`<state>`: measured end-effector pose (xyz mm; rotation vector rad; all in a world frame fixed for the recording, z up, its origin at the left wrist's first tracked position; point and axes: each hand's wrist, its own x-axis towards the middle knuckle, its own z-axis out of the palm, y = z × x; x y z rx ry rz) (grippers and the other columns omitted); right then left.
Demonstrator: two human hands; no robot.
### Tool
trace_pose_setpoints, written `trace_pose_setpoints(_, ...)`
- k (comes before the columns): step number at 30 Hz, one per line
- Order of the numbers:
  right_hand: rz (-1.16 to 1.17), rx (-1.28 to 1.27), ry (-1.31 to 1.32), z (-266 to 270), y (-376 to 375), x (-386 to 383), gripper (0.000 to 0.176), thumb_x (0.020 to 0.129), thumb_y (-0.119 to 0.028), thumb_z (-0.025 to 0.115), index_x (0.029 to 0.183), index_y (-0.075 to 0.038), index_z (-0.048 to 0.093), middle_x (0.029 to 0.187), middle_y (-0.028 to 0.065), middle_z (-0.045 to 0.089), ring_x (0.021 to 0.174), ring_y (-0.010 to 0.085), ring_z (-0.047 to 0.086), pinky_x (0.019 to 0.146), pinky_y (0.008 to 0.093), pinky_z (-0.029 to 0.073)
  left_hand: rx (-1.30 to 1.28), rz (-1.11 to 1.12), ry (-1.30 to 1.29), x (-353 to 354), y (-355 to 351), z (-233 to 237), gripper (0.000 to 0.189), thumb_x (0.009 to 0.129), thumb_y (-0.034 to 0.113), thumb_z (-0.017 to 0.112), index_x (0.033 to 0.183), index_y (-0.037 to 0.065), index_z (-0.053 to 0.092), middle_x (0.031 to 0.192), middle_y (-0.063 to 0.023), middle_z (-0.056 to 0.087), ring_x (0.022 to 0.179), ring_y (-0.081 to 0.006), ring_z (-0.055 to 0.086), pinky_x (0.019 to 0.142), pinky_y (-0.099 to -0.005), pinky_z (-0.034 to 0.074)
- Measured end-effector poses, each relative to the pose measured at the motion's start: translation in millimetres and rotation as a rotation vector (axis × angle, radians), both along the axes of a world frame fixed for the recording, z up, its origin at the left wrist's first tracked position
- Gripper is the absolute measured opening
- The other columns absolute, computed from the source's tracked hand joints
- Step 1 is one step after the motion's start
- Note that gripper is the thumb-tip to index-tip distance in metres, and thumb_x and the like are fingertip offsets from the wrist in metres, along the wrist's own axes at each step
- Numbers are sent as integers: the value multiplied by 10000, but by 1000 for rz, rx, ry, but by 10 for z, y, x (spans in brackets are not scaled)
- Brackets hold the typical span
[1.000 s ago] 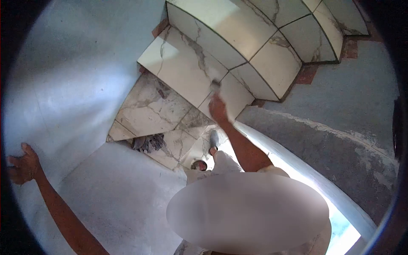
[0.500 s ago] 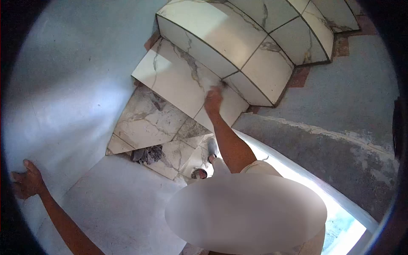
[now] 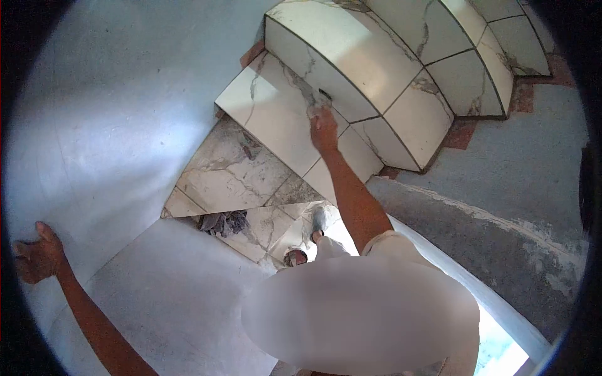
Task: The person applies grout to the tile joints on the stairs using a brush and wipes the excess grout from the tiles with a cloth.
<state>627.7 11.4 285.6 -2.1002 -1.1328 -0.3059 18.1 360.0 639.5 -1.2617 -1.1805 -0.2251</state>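
Note:
My right hand (image 3: pixel 324 130) reaches forward to a white marble-tiled stair step (image 3: pixel 276 109). It grips a small grey tool (image 3: pixel 322 99), too blurred to identify. The tool's tip touches the corner where the tread meets the riser (image 3: pixel 326 72) of the step above. My left hand (image 3: pixel 37 254) is far out at the left edge, fingers spread, palm against the pale blue wall (image 3: pixel 125 94). It holds nothing.
Curved tiled steps (image 3: pixel 433 75) climb to the upper right, with bare brick (image 3: pixel 461 135) at their ends. A grey rag heap (image 3: pixel 222 221) lies on a lower step. My shoes (image 3: pixel 318 219) stand below. A rough grey plastered wall (image 3: pixel 501 188) curves on the right.
My right hand with the tool has slid along the step's corner joint, further up and in toward the riser. My left hand has stayed on the wall.

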Motion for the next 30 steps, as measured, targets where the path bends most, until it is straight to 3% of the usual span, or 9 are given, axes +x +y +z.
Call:
trace_pose_setpoints(5,571,-190,700,89,-161,-519,159,813,-10,523,952,-25,599,964,175,628,847,329,598,750,373,479,-45,55,55,-65,3,-17,875,708,776,419,1175,45,535,1148,-256,470,1075,-417,433,857,-571,322)
trace_pose_setpoints(8,432,-114,149,1,-54,-264,175,813,-5,490,945,-18,604,984,173,631,843,327,601,740,361,484,84,-289,85,-23,-14,-59,905,690,795,411,1142,26,560,1119,-248,506,1032,-422,469,861,-560,328)
trace_pose_setpoints(10,21,-195,571,329,16,-64,204,802,-25,503,970,-32,618,983,210,614,867,337,611,783,363,483,52,-264,72,118,-74,45,872,691,791,420,1139,54,545,1082,-242,499,992,-407,473,842,-555,330)
trace_pose_setpoints(12,168,-376,229,-231,-88,-141,196,803,-43,524,976,-32,614,975,199,620,847,306,621,773,357,484,22,-228,42,120,-65,61,839,692,787,428,1135,82,529,1045,-236,492,953,-391,477,824,-551,332)
trace_pose_setpoints(15,544,-518,1195,271,38,-606,205,833,-91,539,1017,-13,585,1008,193,620,919,334,608,807,398,481,59,-179,138,2,-106,-13,804,697,768,455,1119,88,525,1002,-202,505,876,-362,498,733,-517,364)
trace_pose_setpoints(18,533,-323,317,78,573,-412,238,844,-131,532,1031,8,582,1015,210,610,964,363,585,833,423,467,14,-138,122,146,-168,-6,784,701,749,481,1113,83,519,922,-166,521,774,-325,512,651,-469,371)
trace_pose_setpoints(20,357,-265,320,156,1147,-93,261,855,-141,498,1058,4,575,1044,212,601,995,373,567,855,435,452,8,-473,-96,434,-274,-47,962,719,795,377,1262,7,475,1300,-253,441,1105,-470,461,929,-614,258)
trace_pose_setpoints(24,365,-257,190,-91,2127,245,267,858,-132,488,1076,-4,573,1032,207,603,963,370,572,802,436,461,57,-584,-47,508,-316,-62,905,785,738,361,1255,-27,472,1298,-257,445,1110,-456,469,943,-555,297)
trace_pose_setpoints(30,441,-288,458,-98,2096,264,186,871,-124,482,973,-18,596,903,75,610,782,122,563,653,263,451,-101,43,19,-248,-92,-102,876,731,742,438,1212,12,497,1062,-197,572,847,-343,580,678,-450,430)
